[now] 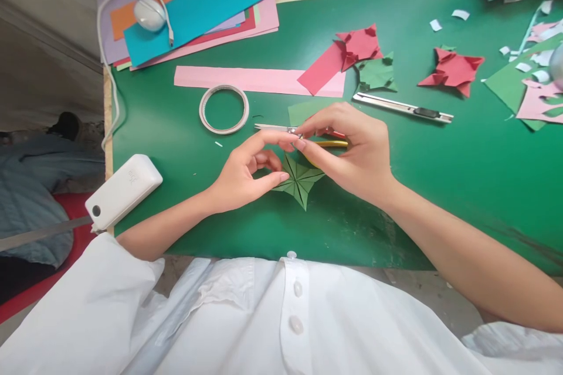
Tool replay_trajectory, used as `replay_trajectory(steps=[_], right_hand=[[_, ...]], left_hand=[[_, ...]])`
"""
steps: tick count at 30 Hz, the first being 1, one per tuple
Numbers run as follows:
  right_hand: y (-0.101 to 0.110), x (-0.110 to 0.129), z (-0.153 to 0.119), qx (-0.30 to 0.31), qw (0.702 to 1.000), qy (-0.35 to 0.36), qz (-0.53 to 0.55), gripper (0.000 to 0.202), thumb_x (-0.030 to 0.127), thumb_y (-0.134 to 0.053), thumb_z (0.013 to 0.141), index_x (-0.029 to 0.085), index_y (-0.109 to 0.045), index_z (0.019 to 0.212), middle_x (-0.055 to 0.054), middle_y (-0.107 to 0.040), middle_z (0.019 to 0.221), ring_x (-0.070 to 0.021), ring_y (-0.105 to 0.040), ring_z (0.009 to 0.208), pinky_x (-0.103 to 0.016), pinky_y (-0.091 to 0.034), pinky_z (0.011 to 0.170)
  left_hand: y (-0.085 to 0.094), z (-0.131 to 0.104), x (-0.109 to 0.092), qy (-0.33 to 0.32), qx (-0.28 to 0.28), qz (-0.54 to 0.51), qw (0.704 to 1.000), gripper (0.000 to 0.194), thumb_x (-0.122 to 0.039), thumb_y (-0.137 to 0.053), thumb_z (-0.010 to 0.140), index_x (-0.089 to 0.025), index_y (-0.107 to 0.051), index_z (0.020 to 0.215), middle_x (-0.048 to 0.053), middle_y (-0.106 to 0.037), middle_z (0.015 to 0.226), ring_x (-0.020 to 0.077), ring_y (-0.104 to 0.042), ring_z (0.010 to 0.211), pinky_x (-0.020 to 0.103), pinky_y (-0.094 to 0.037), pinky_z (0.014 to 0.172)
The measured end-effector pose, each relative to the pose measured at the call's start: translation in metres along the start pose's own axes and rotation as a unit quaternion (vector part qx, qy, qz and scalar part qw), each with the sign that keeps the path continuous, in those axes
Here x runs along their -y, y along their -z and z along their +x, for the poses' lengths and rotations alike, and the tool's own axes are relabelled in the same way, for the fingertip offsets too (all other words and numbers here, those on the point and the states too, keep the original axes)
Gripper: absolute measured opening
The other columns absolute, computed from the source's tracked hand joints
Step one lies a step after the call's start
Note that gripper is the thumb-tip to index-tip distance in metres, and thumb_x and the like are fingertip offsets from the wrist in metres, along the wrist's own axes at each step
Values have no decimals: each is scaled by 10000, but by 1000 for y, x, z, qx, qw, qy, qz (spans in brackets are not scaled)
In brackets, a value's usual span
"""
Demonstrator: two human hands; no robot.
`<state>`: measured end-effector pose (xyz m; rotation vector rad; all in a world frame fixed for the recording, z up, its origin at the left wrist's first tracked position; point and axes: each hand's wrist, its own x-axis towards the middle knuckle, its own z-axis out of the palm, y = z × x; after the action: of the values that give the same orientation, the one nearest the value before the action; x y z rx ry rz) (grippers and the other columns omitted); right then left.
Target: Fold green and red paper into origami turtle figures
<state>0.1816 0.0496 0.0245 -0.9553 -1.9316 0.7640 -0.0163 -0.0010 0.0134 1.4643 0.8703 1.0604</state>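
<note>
At the centre of the frame, the left hand (248,173) grips a star-shaped piece of folded green paper (301,183) at its left side, thumb laid over the edge and index finger stretched out to the right. Just above the star, the right hand (356,149) brings its thumb and index fingertips together beside that index finger; whether they pinch anything cannot be told. Behind the right hand, partly hidden, lie silver-bladed scissors (272,128) with yellow and red at the handles, and above them a flat green paper piece (303,112).

Left of the scissors rests a white-edged roll of tape (246,111), near a long pale pink paper strip (246,77). Across the strip's right end lies a short red paper strip (323,67), touching a folded red paper shape (359,47). Beside this sits a folded green paper shape (378,73), with a silver utility knife (396,106) just below.

Toward the upper right, a second folded red paper shape (455,70) lies apart on the green surface (264,234). Coloured paper sheets (211,9) fill the upper left; a white power bank (124,192) rests at the left edge.
</note>
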Motion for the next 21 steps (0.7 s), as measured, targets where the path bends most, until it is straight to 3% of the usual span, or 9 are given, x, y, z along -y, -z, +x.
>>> replay_trajectory(steps=[4, 9, 14, 17, 21], right_hand=[[1, -4, 0, 5, 999, 34, -17, 92, 283, -696, 885, 243, -705, 803, -4, -716, 805, -156, -661, 767, -316, -502, 654], [7, -8, 3, 21, 992, 107, -67, 69, 231, -668, 901, 236, -655, 833, -7, -701, 839, -153, -644, 764, -325, -508, 659], [21, -13, 8, -6, 953, 213, -216, 50, 204, -638, 908, 235, -621, 872, -31, -698, 859, -194, -612, 790, -376, -470, 684], [27, -13, 11, -38, 948, 194, -249, 80, 242, -640, 911, 244, -603, 840, -21, -689, 821, -189, -614, 754, -382, -460, 685], [22, -4, 7, -38, 996, 44, -65, 103, 255, -683, 892, 252, -582, 903, 3, -683, 842, -158, -651, 768, -338, -503, 683]], left_hand=[[1, -1, 0, 26, 12, -14, 999, 427, -138, -718, 879, -316, -630, 1258, 19, -634, 1214, 55, -622, 809, 190, -599, 796], [3, -1, -3, 59, 23, 1, 998, 433, -175, -723, 874, -350, -651, 1263, 21, -616, 1256, 50, -606, 752, 232, -614, 813], [7, 1, -5, 79, 11, 39, 996, 588, -176, -731, 841, -414, -614, 1365, 21, -571, 1304, 31, -601, 716, 223, -617, 783], [11, 4, -4, 65, -42, 65, 995, 600, -231, -746, 841, -397, -566, 1388, 23, -604, 1272, 33, -591, 693, 230, -614, 762], [12, 7, 0, 28, -106, 82, 991, 413, -280, -768, 841, -334, -592, 1210, 5, -633, 1139, 78, -631, 820, 229, -598, 755]])
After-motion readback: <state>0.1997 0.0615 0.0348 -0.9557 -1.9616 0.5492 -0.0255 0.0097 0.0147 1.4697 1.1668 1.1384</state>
